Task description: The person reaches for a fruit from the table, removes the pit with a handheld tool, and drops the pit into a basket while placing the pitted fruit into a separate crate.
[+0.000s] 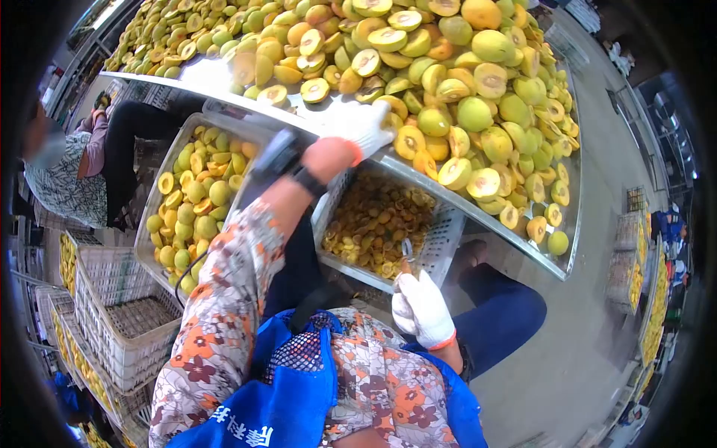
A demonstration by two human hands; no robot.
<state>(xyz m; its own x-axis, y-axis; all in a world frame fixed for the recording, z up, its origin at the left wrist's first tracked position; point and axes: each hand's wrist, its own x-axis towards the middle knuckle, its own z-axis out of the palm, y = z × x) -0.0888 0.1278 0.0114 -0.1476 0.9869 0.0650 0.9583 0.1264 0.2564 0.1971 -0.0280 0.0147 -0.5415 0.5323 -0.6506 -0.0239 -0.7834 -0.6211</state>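
My left hand [357,128], in a white glove, reaches over the near edge of the metal table [478,207], close to halved yellow-green fruit [409,142]. Its fingers are blurred, so their hold is unclear. My right hand [423,308], also gloved, is closed around a small tool [407,252] with a metal loop at its tip, above the near rim of a crate. That white crate [447,237] stands below the table edge and holds small fruit pieces [377,224].
A bin [144,231] of cut fruit stands at my left, with a stack of white crates [123,336] beyond it. A person [71,175] sits at the far left. More crates [626,261] of fruit stand at the right.
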